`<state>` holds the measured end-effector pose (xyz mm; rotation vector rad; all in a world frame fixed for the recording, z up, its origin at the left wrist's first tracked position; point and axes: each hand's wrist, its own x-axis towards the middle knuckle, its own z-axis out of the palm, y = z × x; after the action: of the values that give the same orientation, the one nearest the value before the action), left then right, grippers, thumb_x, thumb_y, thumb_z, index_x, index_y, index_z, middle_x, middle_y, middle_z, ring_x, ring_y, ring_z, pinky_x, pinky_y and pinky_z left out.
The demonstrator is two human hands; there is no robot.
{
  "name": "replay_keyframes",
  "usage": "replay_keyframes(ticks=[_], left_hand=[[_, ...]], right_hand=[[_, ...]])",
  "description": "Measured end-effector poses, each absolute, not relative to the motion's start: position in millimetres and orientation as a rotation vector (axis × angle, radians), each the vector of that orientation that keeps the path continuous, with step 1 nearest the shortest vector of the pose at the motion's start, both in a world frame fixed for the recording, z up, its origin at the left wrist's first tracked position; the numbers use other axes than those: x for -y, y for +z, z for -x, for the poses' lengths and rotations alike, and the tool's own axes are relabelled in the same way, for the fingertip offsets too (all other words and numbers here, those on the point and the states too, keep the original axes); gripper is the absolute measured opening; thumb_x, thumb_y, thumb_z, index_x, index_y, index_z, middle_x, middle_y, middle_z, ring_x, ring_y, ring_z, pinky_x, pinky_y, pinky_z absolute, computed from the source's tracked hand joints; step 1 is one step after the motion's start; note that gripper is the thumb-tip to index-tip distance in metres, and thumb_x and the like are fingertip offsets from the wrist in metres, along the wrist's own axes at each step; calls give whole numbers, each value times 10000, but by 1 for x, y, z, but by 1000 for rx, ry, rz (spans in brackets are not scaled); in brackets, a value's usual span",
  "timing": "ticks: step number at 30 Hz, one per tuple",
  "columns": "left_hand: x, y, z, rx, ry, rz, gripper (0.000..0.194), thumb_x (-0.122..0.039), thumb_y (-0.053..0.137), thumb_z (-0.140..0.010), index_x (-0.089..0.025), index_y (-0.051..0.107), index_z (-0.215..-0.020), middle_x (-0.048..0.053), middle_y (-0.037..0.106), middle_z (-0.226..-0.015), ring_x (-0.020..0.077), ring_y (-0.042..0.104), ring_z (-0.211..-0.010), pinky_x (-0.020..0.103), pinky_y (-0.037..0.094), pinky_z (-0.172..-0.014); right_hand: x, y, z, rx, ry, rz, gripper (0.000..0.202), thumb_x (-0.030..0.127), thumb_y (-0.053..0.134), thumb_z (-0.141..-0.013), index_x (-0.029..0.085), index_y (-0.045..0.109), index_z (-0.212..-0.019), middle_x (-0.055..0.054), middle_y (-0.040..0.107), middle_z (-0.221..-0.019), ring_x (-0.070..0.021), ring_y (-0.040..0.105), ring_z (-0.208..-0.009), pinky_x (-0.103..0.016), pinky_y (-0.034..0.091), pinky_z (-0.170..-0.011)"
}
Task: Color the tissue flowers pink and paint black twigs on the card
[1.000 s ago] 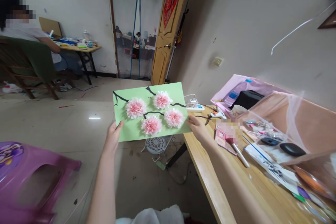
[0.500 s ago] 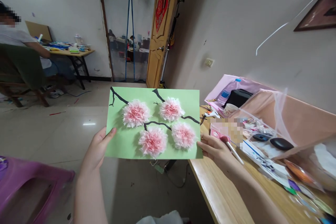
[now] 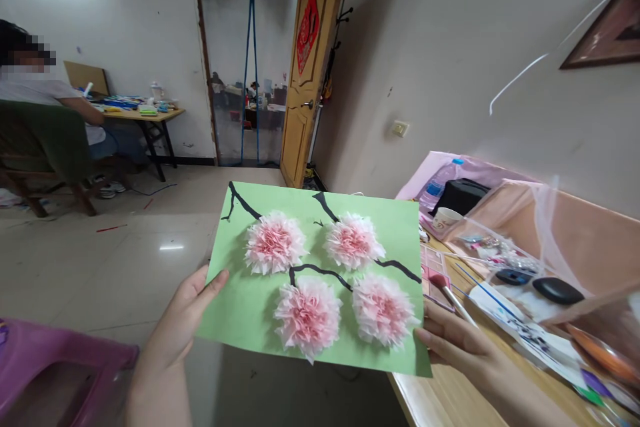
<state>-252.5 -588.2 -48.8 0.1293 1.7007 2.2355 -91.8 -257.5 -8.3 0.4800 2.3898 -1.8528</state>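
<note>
Between my two hands is a green sheet of card [image 3: 235,310], held up in the air with its decorated face toward me. Several ruffled pink-and-white paper flowers [image 3: 307,315] stand out from it, joined by black painted branches [image 3: 320,269]. My left hand [image 3: 187,310] pinches the card's left edge, thumb on the front and fingers behind. At the lower right edge, my right hand [image 3: 457,340] grips it the same way, its fingers partly hidden behind the card. The card's right part overlaps the view of the table edge.
A wooden table [image 3: 435,393] on the right bears a makeup brush [image 3: 460,300], a paper cup [image 3: 447,218], a water bottle [image 3: 440,187] and pink boxes. A purple stool [image 3: 65,353] stands at left. A seated person [image 3: 45,93] works by the far table; the door [image 3: 307,73] stands ajar.
The card has come closer and moved down and to the right, now tilted with its right side lower. Both hands keep hold of it. The view has shifted slightly upward.
</note>
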Motion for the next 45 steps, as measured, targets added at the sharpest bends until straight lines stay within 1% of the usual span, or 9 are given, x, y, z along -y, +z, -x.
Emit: replay_keyframes(ticks=[7,15,21,30,33,37,39,41,45], left_hand=[[545,-43,253,-1674,2036,-186,576,-428,766,-594,-207,616,-1104,81,718,-885,314,666,-827,313,541,-552],[357,-29,195,-1426,1412,-581,535,-410,781,-562,-182,633,-1023,81,718,-819,322,669,-758,336,529,-533],[239,-66,79,-1230,1101,-909,389,-397,733,-611,-164,666,-915,77,718,-822,307,662,-777,333,520,-597],[168,-109,-8,-1122,686,-1382,408,-480,585,-738,-152,635,-975,94,688,-942,280,617,-874,322,467,-704],[159,-108,-4,-1315,552,-1684,359,-493,492,-798,-161,622,-829,78,673,-855,251,596,-790,285,401,-639],[155,-101,8,-1514,396,-1950,442,-488,319,-881,-185,526,-634,43,613,-666,209,545,-665,271,306,-598],[155,-99,13,-1521,371,-1946,458,-464,266,-903,-191,499,-619,27,606,-616,196,544,-651,267,299,-615],[155,-100,17,-1529,367,-1918,458,-449,246,-911,-197,500,-625,18,596,-562,192,545,-635,263,297,-620],[154,-104,22,-1560,416,-1939,431,-401,243,-916,-199,507,-643,20,595,-588,181,543,-631,256,281,-597]], right_hand=[[250,-10,44,-2374,-1978,-639,522,520,581,-731,236,582,-1168,-92,662,-977,-246,617,-875,-354,506,-724],[221,-48,-151,-2251,-2206,-1388,428,432,591,-780,242,571,-1163,-30,626,-948,-127,545,-747,-232,454,-653],[250,-76,-287,-1983,-2295,-2040,466,451,631,-721,211,594,-1119,-55,643,-1001,-175,604,-847,-279,481,-727],[257,-95,-371,-1646,-2418,-2315,328,445,636,-717,255,646,-985,-43,670,-1010,-203,641,-926,-301,507,-774],[238,-99,-384,-1683,-2157,-2384,324,495,580,-742,228,652,-911,-55,681,-904,-203,652,-831,-299,513,-717],[191,-75,-382,-2009,-1275,-2548,307,489,493,-776,226,650,-801,-94,672,-701,-253,626,-649,-387,491,-661],[158,-48,-356,-2347,-806,-2465,268,440,498,-782,253,663,-879,-101,686,-909,-290,624,-809,-425,469,-758],[120,-22,-310,-2686,-624,-2095,283,406,427,-842,273,652,-951,-85,653,-1049,-279,604,-935,-419,458,-819],[39,-1,-195,-3191,-219,-1307,307,194,444,-842,251,632,-1078,-77,409,-1391,-260,386,-1261,-427,352,-997]])
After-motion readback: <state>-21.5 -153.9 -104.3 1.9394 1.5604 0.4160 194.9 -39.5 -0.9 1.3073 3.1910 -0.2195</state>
